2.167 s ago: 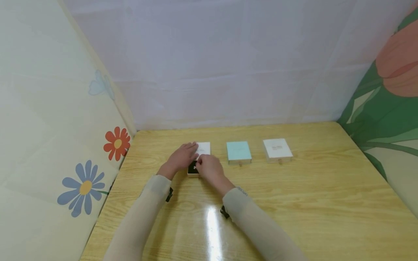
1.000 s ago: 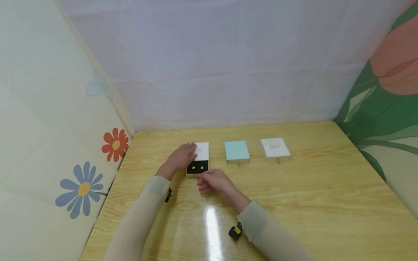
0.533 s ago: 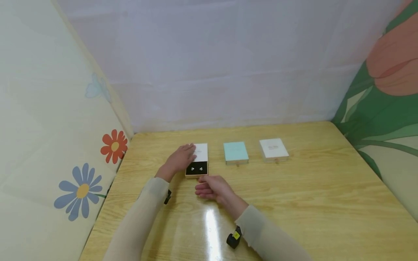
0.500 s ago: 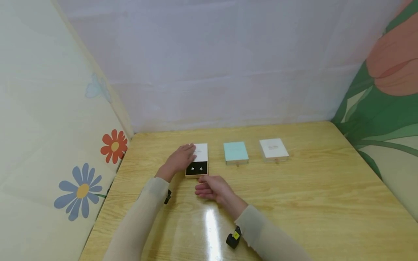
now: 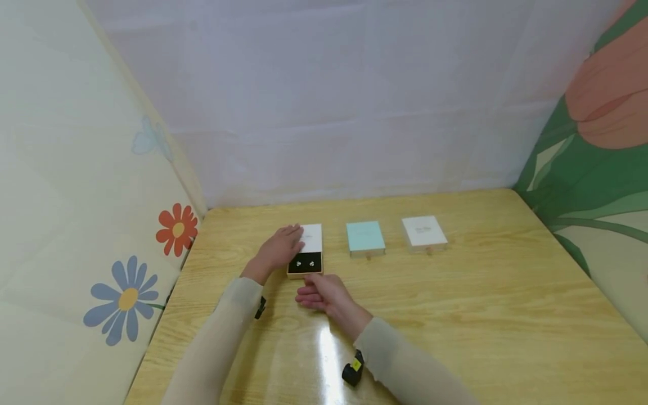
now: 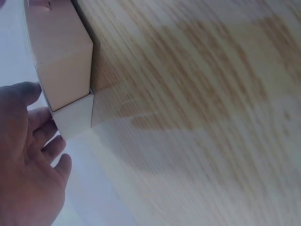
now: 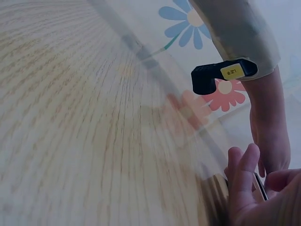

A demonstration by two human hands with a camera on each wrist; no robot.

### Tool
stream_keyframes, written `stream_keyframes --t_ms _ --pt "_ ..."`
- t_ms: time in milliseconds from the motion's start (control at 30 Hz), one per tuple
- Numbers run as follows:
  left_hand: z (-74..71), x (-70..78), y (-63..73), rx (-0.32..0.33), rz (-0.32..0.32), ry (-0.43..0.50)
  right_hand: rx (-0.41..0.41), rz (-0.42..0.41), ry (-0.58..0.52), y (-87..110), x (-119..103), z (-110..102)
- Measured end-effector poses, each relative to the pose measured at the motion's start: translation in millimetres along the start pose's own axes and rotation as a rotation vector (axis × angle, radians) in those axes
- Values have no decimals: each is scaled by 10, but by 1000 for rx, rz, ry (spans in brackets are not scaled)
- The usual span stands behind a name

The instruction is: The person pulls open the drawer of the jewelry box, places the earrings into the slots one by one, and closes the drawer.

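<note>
A white slide-out jewellery box point(image 5: 312, 238) lies on the table, its pinkish drawer point(image 6: 64, 59) pulled partway out toward me. On the drawer's black lining point(image 5: 305, 261) sit two small shiny earrings point(image 5: 311, 263). My left hand point(image 5: 278, 247) rests on the left part of the white cover, fingers extended. At the drawer's front edge is my right hand point(image 5: 329, 292), its uppermost fingertip touching there and the other fingers loosely bent. The left wrist view shows a pink ribbon tab point(image 6: 42, 4) on the drawer front, with a fingertip near it. The right fingertips' exact contact is partly hidden.
Right of the white box stand a mint-green box point(image 5: 365, 236) and another white box point(image 5: 424, 231), both closed, with small tabs in front. A wood-grain table point(image 5: 481, 315) carries everything. A pale cloth point(image 5: 354, 101) hangs behind; flower-printed sheets flank the sides.
My right hand has left the earring area and come down to the drawer's front edge, uncovering both earrings. Lately it has shifted slightly left. The left hand stays on the cover.
</note>
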State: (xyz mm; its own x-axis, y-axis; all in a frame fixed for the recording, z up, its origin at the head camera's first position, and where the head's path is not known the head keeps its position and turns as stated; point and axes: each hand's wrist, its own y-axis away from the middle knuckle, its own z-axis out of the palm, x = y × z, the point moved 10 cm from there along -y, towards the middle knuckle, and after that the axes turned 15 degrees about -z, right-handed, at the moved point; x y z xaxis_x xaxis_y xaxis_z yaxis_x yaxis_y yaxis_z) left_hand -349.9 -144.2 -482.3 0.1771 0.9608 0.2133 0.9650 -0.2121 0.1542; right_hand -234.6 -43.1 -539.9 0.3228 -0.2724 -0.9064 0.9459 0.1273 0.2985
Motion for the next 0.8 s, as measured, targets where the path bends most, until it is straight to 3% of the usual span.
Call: stream_keyframes --t_ms 467,800 --pt "-28 16 25 24 22 -1 40 -12 5 -73 48 83" --pt "37 -19 13 22 21 7 81 -18 -18 -94 81 89"
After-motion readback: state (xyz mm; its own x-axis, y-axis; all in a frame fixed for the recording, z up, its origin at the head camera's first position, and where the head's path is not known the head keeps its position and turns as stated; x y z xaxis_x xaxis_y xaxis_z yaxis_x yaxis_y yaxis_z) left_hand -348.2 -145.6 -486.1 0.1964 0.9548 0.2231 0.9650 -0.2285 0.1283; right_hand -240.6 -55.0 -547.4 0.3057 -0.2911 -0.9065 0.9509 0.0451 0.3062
